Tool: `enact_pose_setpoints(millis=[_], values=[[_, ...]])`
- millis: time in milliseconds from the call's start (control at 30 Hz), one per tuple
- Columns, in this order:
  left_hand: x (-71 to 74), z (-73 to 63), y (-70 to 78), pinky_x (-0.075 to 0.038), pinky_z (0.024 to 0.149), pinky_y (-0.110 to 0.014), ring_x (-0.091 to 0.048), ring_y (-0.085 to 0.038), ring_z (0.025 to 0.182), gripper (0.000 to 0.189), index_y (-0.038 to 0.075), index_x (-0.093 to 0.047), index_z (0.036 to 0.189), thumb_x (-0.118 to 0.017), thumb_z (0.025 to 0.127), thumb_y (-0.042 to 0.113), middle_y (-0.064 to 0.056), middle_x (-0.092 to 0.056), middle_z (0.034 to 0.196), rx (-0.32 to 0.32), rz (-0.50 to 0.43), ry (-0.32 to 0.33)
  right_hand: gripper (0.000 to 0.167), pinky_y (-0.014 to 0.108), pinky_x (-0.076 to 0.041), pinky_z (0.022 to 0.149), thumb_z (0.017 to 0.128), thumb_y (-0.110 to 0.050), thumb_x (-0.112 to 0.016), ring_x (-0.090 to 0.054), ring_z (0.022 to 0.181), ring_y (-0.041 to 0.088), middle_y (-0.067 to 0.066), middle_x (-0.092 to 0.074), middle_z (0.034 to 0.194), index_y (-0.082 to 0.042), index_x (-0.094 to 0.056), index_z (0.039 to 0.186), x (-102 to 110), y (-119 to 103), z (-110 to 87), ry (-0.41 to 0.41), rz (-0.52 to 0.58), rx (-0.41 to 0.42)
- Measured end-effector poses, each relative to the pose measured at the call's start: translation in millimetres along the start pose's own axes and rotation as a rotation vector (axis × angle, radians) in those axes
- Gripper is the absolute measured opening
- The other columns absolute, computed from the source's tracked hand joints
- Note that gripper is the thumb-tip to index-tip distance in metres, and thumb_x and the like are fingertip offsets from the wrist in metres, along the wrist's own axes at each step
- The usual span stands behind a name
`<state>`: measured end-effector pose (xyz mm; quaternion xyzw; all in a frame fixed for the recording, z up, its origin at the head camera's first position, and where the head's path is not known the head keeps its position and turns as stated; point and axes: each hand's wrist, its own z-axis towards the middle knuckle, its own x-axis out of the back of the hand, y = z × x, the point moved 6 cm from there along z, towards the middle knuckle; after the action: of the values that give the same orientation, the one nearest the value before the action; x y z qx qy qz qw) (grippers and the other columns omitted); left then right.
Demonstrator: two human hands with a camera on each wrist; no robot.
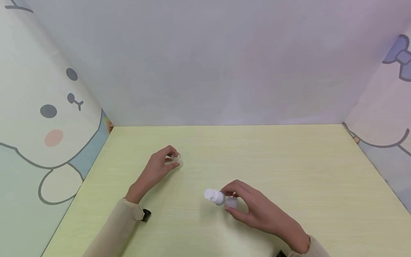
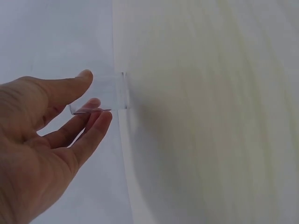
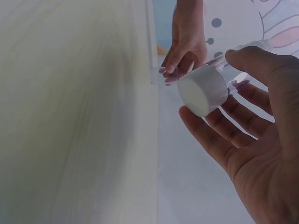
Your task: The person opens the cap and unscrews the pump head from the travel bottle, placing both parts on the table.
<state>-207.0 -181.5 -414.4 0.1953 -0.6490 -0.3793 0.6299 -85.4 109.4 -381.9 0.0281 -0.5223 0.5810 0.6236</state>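
Near the middle-left of the table in the head view, my left hand (image 1: 157, 165) pinches a small clear cup-like piece (image 2: 107, 91) between thumb and fingers. Its wider rim faces the tabletop and sits close over it. My right hand (image 1: 258, 208) grips a small white bottle (image 1: 215, 196), tilted so that its narrower white top points left. In the right wrist view the bottle's broad white base (image 3: 203, 91) faces the camera, with a shiny band and a see-through section beyond it. Thumb and fingers partly cover its middle.
A pale wood-grain table (image 1: 289, 160) spreads under both hands. Behind it rises a plain light wall (image 1: 224, 64). Side panels with cartoon animals (image 1: 48, 142) stand at left and right. Beige sleeves (image 1: 112, 228) carry small black wrist pieces (image 1: 146, 215).
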Motion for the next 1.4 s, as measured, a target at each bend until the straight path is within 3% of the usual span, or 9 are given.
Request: enact_pose_setpoints(millis=[567,800,1033,1200,1400], values=[[-2.6,0.1,-3.9,-0.058,0.103,-0.045,-0.064,-0.023,0.11,0.024,0.011,-0.062,0.104,-0.08,0.09,0.002,-0.006,-0.069,0.113,0.01,-0.002,-0.002,0.047,0.022,-0.057,0.092,0.09,-0.009,-0.081,-0.063,0.103,0.002,-0.019,-0.059,0.12,-0.023,-0.058,0.129,4,1,0.9,0.012,0.007,-0.033],[3.4,-4.8,0.4,-0.057,0.104,-0.046,-0.063,-0.025,0.114,0.028,0.009,-0.065,0.112,-0.08,0.09,0.003,-0.006,-0.067,0.118,-0.058,0.003,-0.017,0.047,0.023,-0.058,0.092,0.09,-0.009,-0.081,-0.063,0.103,0.002,-0.019,-0.06,0.121,-0.022,-0.058,0.129,4,4,0.8,0.021,0.018,-0.043],[14.3,-10.0,6.6,-0.055,0.106,-0.05,-0.063,-0.029,0.122,0.035,0.01,-0.065,0.122,-0.08,0.091,0.006,-0.006,-0.067,0.126,-0.082,0.039,0.01,0.046,0.024,-0.058,0.093,0.091,-0.009,-0.08,-0.064,0.104,0.002,-0.018,-0.061,0.122,-0.024,-0.058,0.129,4,9,0.9,0.032,0.043,-0.08],[20.3,-16.4,16.7,-0.055,0.104,-0.048,-0.062,-0.028,0.121,0.033,0.009,-0.066,0.12,-0.08,0.091,0.006,-0.003,-0.068,0.124,-0.146,0.093,0.057,0.045,0.025,-0.059,0.093,0.092,-0.009,-0.08,-0.064,0.105,0.002,-0.018,-0.061,0.122,-0.024,-0.058,0.129,3,10,2.2,0.044,0.057,-0.079],[24.5,-27.5,38.8,-0.055,0.097,-0.046,-0.061,-0.025,0.115,0.03,0.013,-0.068,0.116,-0.081,0.09,0.006,0.002,-0.069,0.119,-0.252,0.157,0.133,0.044,0.026,-0.059,0.093,0.093,-0.011,-0.08,-0.064,0.105,0.004,-0.017,-0.061,0.122,-0.024,-0.058,0.129,2,15,6.1,0.056,0.068,-0.105]])
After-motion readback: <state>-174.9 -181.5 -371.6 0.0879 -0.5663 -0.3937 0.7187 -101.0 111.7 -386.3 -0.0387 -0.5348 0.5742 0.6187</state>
